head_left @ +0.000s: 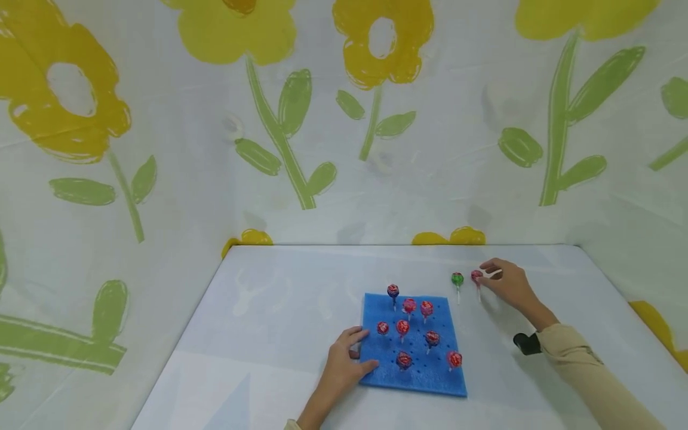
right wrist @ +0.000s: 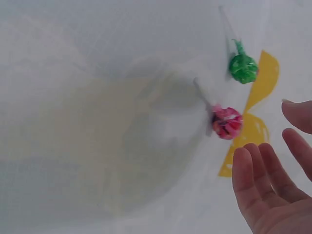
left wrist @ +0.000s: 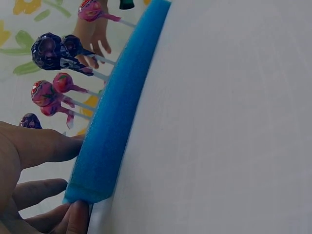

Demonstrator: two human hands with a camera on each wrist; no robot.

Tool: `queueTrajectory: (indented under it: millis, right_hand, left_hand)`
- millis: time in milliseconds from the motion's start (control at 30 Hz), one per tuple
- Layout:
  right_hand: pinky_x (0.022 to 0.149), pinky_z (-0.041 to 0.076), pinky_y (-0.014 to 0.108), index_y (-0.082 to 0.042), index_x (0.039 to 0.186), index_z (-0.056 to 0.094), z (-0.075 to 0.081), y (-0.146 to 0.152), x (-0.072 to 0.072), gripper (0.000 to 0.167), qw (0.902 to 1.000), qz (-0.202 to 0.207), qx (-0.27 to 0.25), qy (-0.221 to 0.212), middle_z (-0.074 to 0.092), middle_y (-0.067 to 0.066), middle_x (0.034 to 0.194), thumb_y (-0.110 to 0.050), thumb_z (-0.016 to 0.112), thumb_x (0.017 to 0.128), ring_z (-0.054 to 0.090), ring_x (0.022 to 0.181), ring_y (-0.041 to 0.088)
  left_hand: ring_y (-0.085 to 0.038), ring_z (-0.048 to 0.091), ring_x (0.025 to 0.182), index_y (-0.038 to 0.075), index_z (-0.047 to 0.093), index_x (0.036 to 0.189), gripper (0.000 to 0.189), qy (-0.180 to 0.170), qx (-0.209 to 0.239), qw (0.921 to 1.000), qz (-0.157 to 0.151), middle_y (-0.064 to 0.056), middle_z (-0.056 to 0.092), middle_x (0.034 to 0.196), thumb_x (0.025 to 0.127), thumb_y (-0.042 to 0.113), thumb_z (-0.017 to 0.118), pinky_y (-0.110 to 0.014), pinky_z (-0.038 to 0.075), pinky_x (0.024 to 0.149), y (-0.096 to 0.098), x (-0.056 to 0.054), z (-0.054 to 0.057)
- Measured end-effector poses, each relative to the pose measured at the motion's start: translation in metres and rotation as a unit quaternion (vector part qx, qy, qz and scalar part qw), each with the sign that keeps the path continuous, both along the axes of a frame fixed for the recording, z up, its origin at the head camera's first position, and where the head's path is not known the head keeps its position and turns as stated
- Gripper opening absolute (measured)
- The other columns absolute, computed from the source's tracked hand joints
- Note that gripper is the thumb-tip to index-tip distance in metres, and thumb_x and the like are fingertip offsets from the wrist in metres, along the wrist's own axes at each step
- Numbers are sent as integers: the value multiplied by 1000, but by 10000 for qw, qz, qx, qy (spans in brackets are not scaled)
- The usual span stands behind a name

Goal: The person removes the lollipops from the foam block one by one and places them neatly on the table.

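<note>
A blue foam board dotted with small holes holds several wrapped lollipops standing on their sticks, among them a red one near its right edge. At the board's left edge is my left hand, thumb and fingers spread and touching the foam. In the left wrist view its fingertips lie against the blue edge. Beyond the board a pink lollipop lies on the table, with my right hand right beside its head. The right wrist view shows that hand's fingers relaxed, holding nothing.
Left of the pink lollipop lies a green lollipop, its stick toward me. The white table meets a flower-print cloth backdrop at its far edge. A dark object shows near the right sleeve.
</note>
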State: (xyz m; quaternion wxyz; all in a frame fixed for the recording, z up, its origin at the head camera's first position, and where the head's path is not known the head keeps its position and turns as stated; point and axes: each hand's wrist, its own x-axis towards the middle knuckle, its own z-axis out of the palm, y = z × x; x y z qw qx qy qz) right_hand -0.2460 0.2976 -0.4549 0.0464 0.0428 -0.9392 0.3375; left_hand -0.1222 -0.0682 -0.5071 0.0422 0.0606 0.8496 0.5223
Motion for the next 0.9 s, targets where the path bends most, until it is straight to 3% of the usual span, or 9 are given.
queueTrajectory:
  millis: [233, 367, 667, 900]
  right_hand:
    - [68, 53, 51, 1, 106, 59, 10, -3, 14, 30, 9991, 102, 51, 406, 61, 22, 101, -18, 69, 86, 57, 88, 35]
    - [72, 53, 48, 4, 109, 59, 20, -7, 26, 32, 9990, 254, 32, 373, 61, 25, 104, -17, 67, 87, 57, 91, 38]
    - [74, 54, 45, 2, 110, 61, 27, -15, 43, 31, 9987, 353, 59, 371, 63, 18, 103, -19, 68, 88, 59, 92, 33]
    - [71, 51, 23, -2, 104, 64, 33, -18, 59, 23, 9961, 657, 59, 585, 66, 9, 97, -16, 69, 87, 61, 87, 25]
  left_hand:
    - [-22, 59, 90, 1, 59, 125, 57, 82, 6, 10000, -32, -16, 50, 133, 73, 12, 81, -32, 54, 75, -1, 1, 1]
    - [-21, 58, 88, 1, 59, 124, 58, 153, 54, 9998, -67, -17, 50, 132, 72, 12, 82, -30, 53, 73, -1, 1, 1]
    - [-22, 59, 90, 1, 59, 125, 58, 164, 18, 9999, -49, -16, 50, 133, 73, 12, 81, -31, 53, 75, -2, 0, 1]
    - [-22, 59, 91, 2, 59, 126, 57, 149, -54, 9999, -46, -16, 50, 133, 74, 13, 81, -33, 54, 76, -1, 0, 0]
